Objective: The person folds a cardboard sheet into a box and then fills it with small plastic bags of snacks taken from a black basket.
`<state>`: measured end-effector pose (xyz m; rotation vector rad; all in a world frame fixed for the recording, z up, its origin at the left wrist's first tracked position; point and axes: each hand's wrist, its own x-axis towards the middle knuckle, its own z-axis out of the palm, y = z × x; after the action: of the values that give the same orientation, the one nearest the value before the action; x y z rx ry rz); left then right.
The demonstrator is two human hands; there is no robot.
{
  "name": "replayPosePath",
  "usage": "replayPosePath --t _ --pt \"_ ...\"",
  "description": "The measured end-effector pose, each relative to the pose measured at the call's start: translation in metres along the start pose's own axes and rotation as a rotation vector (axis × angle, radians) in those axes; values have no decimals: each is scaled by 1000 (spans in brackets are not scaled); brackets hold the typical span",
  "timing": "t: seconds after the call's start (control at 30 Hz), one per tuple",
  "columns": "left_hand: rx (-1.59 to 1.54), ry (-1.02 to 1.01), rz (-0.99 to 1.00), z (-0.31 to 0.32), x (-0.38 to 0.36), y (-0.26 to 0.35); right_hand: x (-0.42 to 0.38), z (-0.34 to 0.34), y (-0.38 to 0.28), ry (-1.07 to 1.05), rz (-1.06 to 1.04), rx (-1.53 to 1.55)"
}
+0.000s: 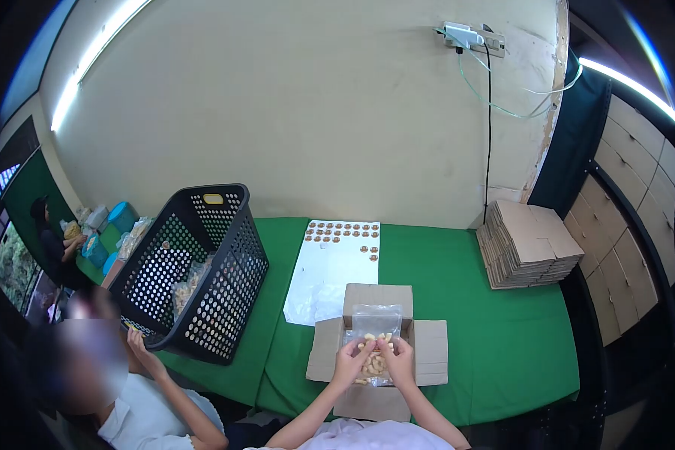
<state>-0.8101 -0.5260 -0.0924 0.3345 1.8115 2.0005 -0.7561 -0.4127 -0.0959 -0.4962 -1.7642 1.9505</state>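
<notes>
A clear plastic bag of cashews is held between my two hands, over an open cardboard box with its flaps folded outward. My left hand grips the bag's left side, its thumb pressed on the front. On the other side, my right hand pinches it the same way, the thumbs nearly meeting. The bag's flat upper part rises above my fingers. The inside of the box is mostly hidden by the bag and my hands. Just beyond the box lies a white sheet with round stickers.
On the left stands a black perforated basket with filled bags inside; a co-worker's hand touches its rim. Flattened cardboard boxes are stacked at the right on the green-covered table. Another person is farther back.
</notes>
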Motion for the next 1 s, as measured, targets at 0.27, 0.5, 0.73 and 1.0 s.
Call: replayPosePath --t 0.27,0.5,0.73,1.0 --pt "-174 -23 -63 0 -3 -13 3 -5 6 -9 62 -26" --pt "-152 -40 -42 -1 -2 -2 -2 -8 -7 -190 96 112" --pt "-19 -132 -41 2 -1 11 -12 -9 -14 -28 32 39" --pt "-8 -127 -7 7 4 10 -7 -9 -15 25 13 49"
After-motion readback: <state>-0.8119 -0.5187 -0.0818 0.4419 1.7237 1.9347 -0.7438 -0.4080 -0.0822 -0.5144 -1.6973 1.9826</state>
